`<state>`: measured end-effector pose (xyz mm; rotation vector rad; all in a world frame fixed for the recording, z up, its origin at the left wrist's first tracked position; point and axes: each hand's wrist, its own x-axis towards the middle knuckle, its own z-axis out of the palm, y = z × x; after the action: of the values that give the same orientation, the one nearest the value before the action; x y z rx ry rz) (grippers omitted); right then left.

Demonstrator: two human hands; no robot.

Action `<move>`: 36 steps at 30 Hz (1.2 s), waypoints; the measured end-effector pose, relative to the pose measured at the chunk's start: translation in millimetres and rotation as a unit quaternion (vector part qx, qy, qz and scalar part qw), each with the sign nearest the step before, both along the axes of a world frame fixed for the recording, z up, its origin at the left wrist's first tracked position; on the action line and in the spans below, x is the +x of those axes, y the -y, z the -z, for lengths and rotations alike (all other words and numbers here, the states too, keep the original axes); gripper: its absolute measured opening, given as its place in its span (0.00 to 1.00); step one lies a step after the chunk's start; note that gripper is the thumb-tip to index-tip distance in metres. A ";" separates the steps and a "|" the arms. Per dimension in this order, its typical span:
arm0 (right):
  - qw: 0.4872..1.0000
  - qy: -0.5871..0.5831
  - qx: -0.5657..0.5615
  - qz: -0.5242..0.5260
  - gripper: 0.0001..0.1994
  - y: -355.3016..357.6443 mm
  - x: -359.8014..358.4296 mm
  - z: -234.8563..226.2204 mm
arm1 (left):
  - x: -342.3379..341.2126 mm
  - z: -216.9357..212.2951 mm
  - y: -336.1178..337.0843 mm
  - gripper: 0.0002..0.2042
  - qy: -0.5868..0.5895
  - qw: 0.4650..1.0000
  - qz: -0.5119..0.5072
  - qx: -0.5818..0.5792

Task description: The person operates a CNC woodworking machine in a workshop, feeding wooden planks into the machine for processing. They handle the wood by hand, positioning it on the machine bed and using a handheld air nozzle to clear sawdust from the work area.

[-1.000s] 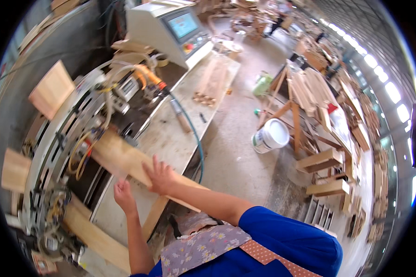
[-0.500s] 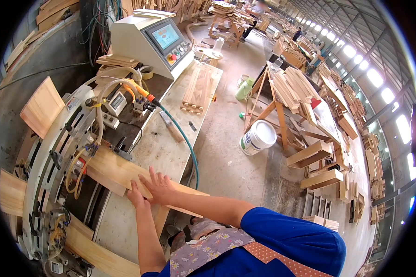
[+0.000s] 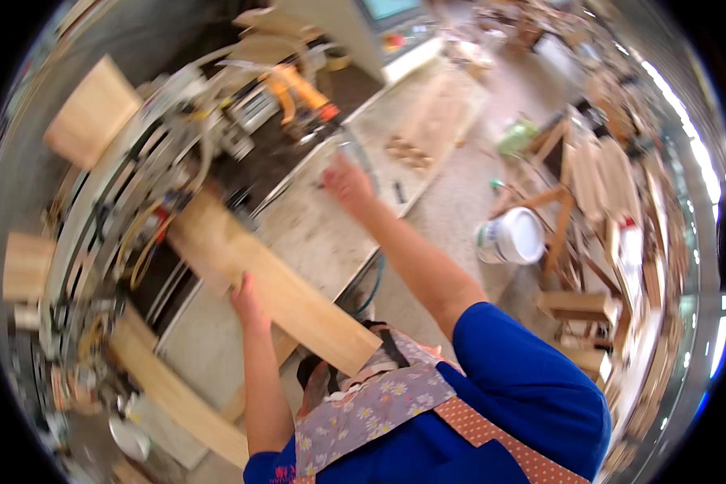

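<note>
A long pale wooden board (image 3: 290,298) lies aslant, its far end in under the machine's clamps and its near end close to my apron. My left hand (image 3: 252,302) grips the left edge of this board, thumb on the edge and the other fingers mostly hidden. Beyond the board, my right hand (image 3: 349,181) is stretched out over the pale worktop (image 3: 302,234), off the board. Motion smears its fingers, so whether it holds anything does not show. A teal hose (image 3: 373,286) runs past the worktop's edge near my right forearm.
The curved machine frame (image 3: 97,218) stands at the left, with an orange-handled air gun (image 3: 302,93) behind. Several joined wooden slats (image 3: 431,121) lie at the worktop's far end. A white bucket (image 3: 515,235) and a wood-laden trestle (image 3: 569,194) stand on the right.
My right hand has left the board and moved forward over the worktop. My left hand stays at the board's edge. The view has shifted and blurred.
</note>
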<state>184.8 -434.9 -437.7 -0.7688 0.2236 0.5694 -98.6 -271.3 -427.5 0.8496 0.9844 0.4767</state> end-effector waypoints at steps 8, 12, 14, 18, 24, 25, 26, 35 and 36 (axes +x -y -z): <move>0.995 -0.059 0.076 0.031 0.11 -52.4 39.0 -22.5 | -15.4 -2.5 -0.9 0.18 0.010 0.999 -0.017 -0.038; 0.997 -0.036 0.072 0.019 0.09 -54.7 52.4 -14.3 | -3.5 -9.4 4.4 0.17 -0.008 0.999 -0.041 -0.004; 0.998 -0.045 0.033 0.021 0.07 -52.5 54.0 -21.6 | -3.1 -16.4 0.4 0.17 -0.059 0.998 -0.024 -0.026; 0.997 -0.069 -0.008 0.041 0.06 -61.4 47.4 -30.4 | -3.0 -17.9 5.9 0.16 -0.029 0.998 -0.041 -0.045; 0.995 -0.080 0.009 0.059 0.05 -62.7 43.5 -30.0 | -3.0 -23.0 5.3 0.17 -0.030 0.997 -0.041 -0.055; 0.994 -0.085 0.011 0.065 0.05 -63.3 44.7 -29.7 | -2.9 -23.7 5.6 0.17 -0.023 0.998 -0.037 -0.051; 0.993 -0.089 0.013 0.071 0.06 -63.2 45.9 -29.9 | -3.0 -23.9 5.9 0.17 -0.017 0.998 -0.032 -0.046; 0.932 -0.050 0.033 -0.356 0.13 -13.9 7.6 -90.7 | -5.1 -8.5 12.4 0.15 -0.148 0.974 -0.047 0.166; 0.915 -0.014 0.036 -0.401 0.14 -1.4 11.6 -117.9 | -25.0 3.0 3.6 0.18 -0.312 0.904 0.055 0.286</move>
<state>196.4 -433.5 -319.9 -0.7675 -0.1045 1.3594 -123.5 -274.9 -430.4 1.6483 1.3976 0.4057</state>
